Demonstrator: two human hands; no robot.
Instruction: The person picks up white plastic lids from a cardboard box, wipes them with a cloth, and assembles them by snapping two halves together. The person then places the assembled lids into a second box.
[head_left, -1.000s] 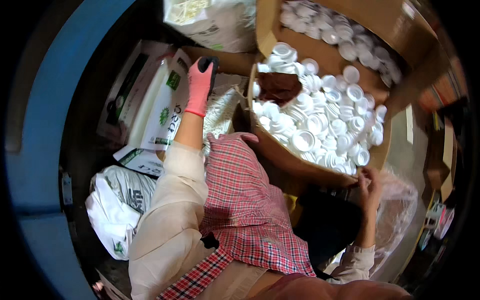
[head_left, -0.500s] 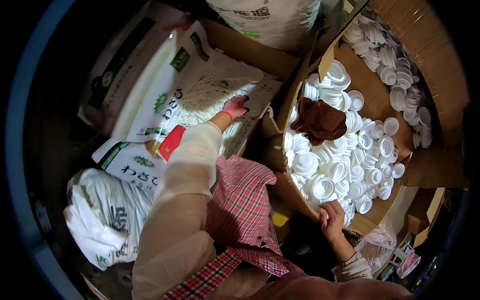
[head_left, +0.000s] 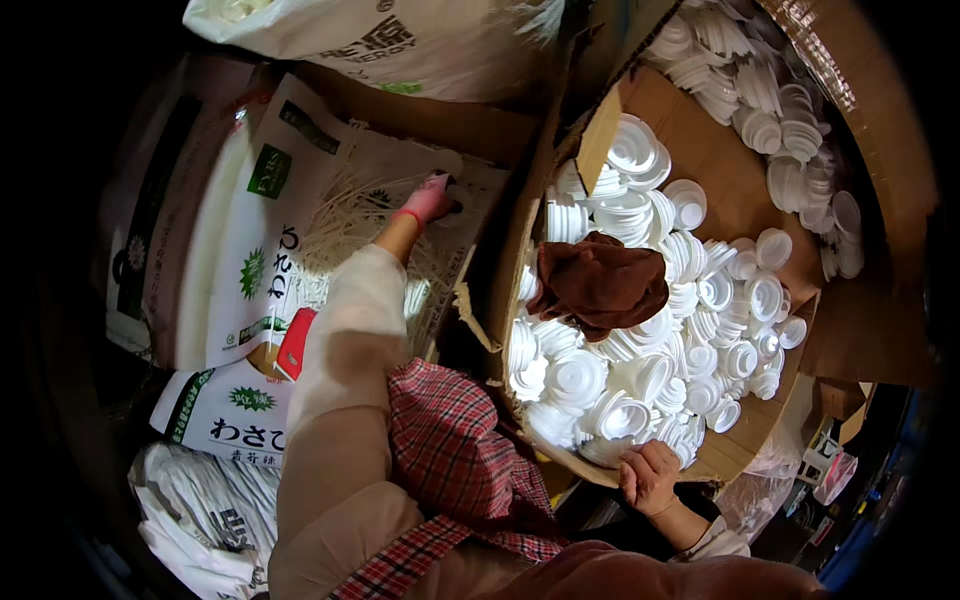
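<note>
My left hand (head_left: 430,200), in a pink glove with dark fingertips, reaches over a carton on the left with thin white plastic strips (head_left: 340,225) in it. Its fingers look partly bent and apart, with nothing visible between them. My bare right hand (head_left: 650,477) is at the near rim of a large cardboard carton (head_left: 520,270), fingers curled over the edge; their tips are partly hidden. Many round white plastic lids (head_left: 577,380) fill that carton. On top of them lies a crumpled dark brown cloth or bag (head_left: 603,285).
White printed sacks (head_left: 240,410) with green marks line the left carton, a red piece (head_left: 295,343) among them. A full white sack (head_left: 440,50) stands behind, and another (head_left: 210,520) lies at the lower left. Clear plastic film (head_left: 750,500) sits right of my right hand.
The view has shifted, so both cartons sit farther left in the picture. My left hand stays over the strips, and my right hand remains at the carton rim.
</note>
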